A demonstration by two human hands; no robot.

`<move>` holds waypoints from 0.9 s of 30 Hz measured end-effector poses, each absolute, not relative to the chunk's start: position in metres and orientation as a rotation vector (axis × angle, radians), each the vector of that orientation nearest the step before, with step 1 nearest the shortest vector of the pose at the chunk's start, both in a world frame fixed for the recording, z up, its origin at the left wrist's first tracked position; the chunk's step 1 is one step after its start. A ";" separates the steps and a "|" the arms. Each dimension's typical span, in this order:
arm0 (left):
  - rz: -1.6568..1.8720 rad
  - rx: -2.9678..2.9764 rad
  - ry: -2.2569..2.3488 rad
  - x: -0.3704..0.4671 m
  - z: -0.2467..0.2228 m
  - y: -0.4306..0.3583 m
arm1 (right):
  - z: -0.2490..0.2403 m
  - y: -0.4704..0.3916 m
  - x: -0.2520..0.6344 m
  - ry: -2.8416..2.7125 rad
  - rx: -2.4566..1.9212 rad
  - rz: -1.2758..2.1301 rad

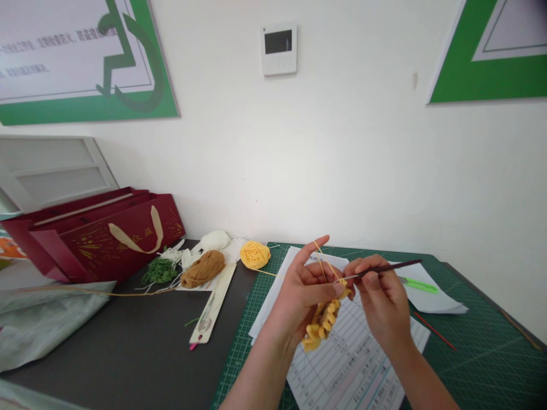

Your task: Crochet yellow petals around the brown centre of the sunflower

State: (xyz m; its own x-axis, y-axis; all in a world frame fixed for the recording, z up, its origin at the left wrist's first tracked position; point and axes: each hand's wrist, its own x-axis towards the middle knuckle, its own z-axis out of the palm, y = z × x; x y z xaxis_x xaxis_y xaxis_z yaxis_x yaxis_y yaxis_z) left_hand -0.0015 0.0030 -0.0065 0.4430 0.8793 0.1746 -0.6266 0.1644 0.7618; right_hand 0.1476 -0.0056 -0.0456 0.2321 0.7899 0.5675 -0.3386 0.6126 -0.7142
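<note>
My left hand (305, 290) pinches the top of a yellow crocheted piece (323, 326), which hangs below the fingers. A strand of yellow yarn (319, 259) runs over its raised index finger. In my right hand (380, 296) is a crochet hook (395, 266) with a dark handle, its thin metal tip at the top edge of the piece. Both hands are close together above printed sheets (354, 364). A yellow yarn ball (255, 254) lies behind and to the left, with a strand leading toward the hands.
Brown yarn (203, 269), green yarn (159, 271) and a ruler-like strip (216, 304) lie left of the green cutting mat (239, 341). A dark red bag (115, 236) stands far left. On the right are a green cutter (421, 285) and a red stick (435, 330).
</note>
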 end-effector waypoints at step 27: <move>1.280 1.130 0.633 -0.004 -0.002 0.004 | -0.040 -0.006 0.136 -1.022 -0.696 0.961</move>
State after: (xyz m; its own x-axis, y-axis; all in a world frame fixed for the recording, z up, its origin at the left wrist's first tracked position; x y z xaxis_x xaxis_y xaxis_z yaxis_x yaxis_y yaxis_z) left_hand -0.0044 0.0043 -0.0016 0.2326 0.9502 0.2073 -0.4120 -0.0968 0.9060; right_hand 0.1358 -0.0056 -0.0396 0.2015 0.9022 0.3813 -0.3252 0.4288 -0.8428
